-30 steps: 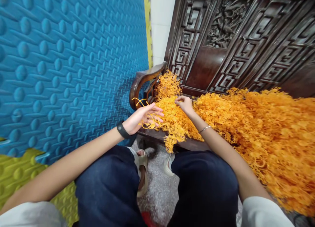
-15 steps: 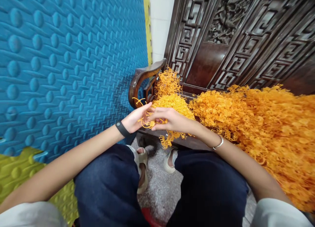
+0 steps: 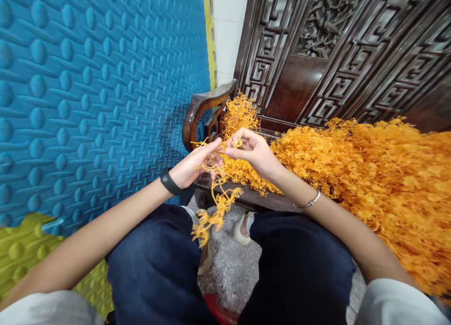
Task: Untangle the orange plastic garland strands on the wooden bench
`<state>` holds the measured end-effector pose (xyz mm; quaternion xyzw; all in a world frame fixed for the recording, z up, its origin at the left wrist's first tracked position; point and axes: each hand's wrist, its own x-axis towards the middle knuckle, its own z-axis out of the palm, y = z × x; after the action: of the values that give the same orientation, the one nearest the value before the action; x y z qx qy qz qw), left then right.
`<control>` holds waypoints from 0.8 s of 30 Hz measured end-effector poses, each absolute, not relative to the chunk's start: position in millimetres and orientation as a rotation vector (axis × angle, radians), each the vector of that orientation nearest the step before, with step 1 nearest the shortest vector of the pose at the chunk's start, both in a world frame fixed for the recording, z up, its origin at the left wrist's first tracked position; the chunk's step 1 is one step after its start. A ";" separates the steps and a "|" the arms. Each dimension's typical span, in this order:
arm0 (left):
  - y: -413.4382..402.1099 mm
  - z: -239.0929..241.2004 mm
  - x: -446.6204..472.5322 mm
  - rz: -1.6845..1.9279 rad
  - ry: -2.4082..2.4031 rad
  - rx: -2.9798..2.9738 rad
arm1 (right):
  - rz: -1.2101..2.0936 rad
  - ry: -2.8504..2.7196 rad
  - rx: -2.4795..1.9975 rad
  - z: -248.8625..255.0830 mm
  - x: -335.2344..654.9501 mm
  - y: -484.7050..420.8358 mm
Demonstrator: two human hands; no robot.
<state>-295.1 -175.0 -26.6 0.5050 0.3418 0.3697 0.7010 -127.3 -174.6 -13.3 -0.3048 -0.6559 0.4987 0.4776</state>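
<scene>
My left hand [image 3: 199, 164], with a black band at the wrist, is closed around a few orange plastic flower pieces, some poking out past the thumb. From its underside a strand of orange plastic flowers [image 3: 219, 206] dangles over the gap between my knees. My right hand [image 3: 252, 151] pinches a small orange flower piece [image 3: 237, 143] between thumb and fingertips, close to the left thumb. Behind both hands, a pile of orange plastic flowers [image 3: 243, 116] rests on the dark wooden bench [image 3: 262, 199].
A much larger orange heap [image 3: 384, 189] covers the bench to my right. The carved wooden backrest [image 3: 292, 88] rises behind it, and a curved armrest [image 3: 193, 113] stands left of my hands. Blue foam mat [image 3: 88, 104] lies at the left, speckled floor [image 3: 229, 273] below.
My right hand has lifted up and away from the left palm and now pinches a piece. The dangling strand has come off the bench edge and hangs lower, left of before.
</scene>
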 end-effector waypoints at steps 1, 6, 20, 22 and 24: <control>-173.8 -26.9 -296.1 0.821 0.750 1.119 | 1.209 -1.577 -0.759 -12.7 -126.9 -173.8; -172.8 -27.7 -299.4 0.773 0.720 1.119 | 1.175 -1.557 -0.763 -6.7 -121.8 -173.3; -178.8 -25.7 -293.3 1.046 0.780 1.350 | 1.191 -1.743 -0.768 -4.7 -118.1 -176.2; -178.0 -25.5 -293.1 1.093 0.814 1.420 | 1.156 -1.700 -0.790 -6.2 -117.7 -175.0; -177.6 -25.2 -292.6 1.116 0.830 1.476 | 1.135 -1.651 -0.805 -8.4 -118.2 -173.9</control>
<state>-292.6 -177.6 -25.2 0.6180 0.3476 0.4669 0.5284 -118.2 -173.9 -8.4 -0.3287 -0.6742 0.4635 0.4718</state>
